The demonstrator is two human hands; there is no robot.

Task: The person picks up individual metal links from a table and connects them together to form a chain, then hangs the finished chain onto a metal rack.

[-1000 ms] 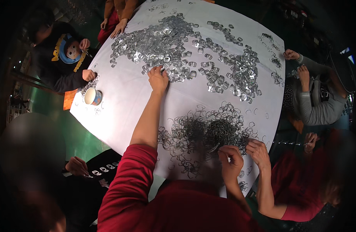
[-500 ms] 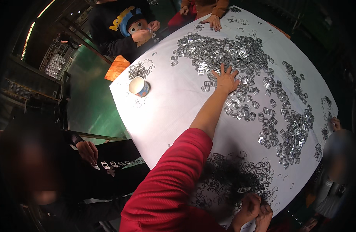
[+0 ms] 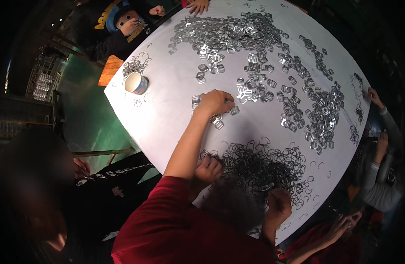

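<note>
My left hand (image 3: 216, 103), at the end of a red-sleeved arm, lies palm down on the white table (image 3: 162, 127). Its fingers curl over a small group of silver metal buckles (image 3: 218, 122), some showing beside and below it. Behind it spreads a large heap of the same buckles (image 3: 229, 33). Nearer to me is a tangled pile of thin, dark bent wire pieces (image 3: 273, 165). Another pair of hands, seemingly a co-worker's, is at this pile: one closed hand (image 3: 207, 169) partly behind my arm, the other (image 3: 279, 203) at the near edge. My right hand is not visible.
A blurred dark head-like shape (image 3: 237, 204) sits between those hands. A paper cup (image 3: 136, 83) stands at the left table edge beside loose wires. More buckles (image 3: 325, 110) lie on the right. Co-workers surround the table; one has a strip of buckles (image 3: 116, 172) at lower left.
My left hand has drawn back from the heap, bringing buckles toward me, and its spread fingers have curled. The co-worker's two hands have moved apart. The view has shifted.
</note>
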